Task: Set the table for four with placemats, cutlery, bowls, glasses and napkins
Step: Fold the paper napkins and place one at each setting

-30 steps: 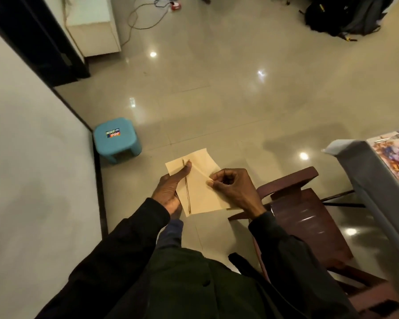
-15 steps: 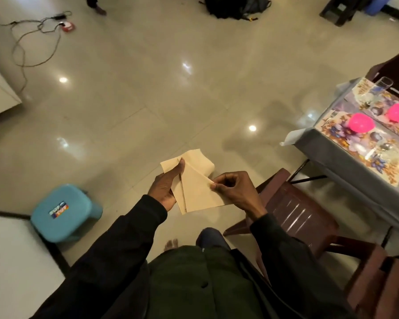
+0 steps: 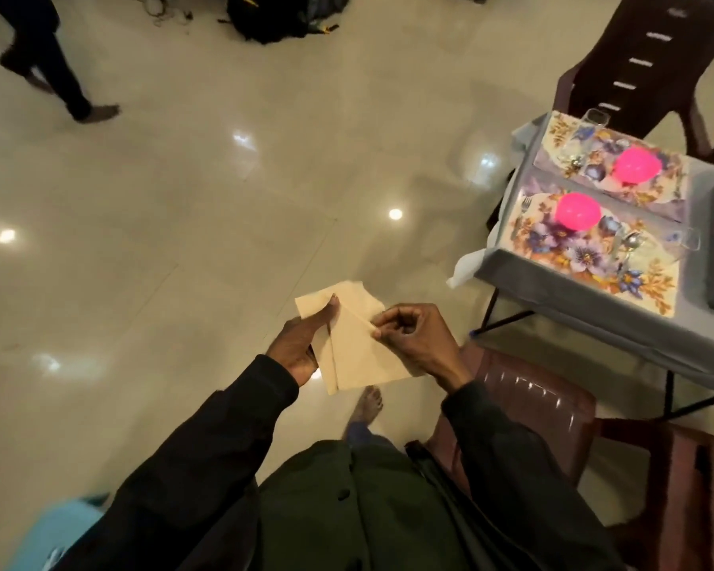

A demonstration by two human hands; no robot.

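Beige napkin pinched by my left hand and right hand; table lies forward-right, right hand nearer.

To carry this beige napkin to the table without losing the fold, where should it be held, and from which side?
Pinch the napkin at the folded flap's free corner, from the right, as the right hand does; that loose layer would likely open otherwise. The left hand steadies the left edge, thumb on top, because the thin sheet is unsupported in the air.
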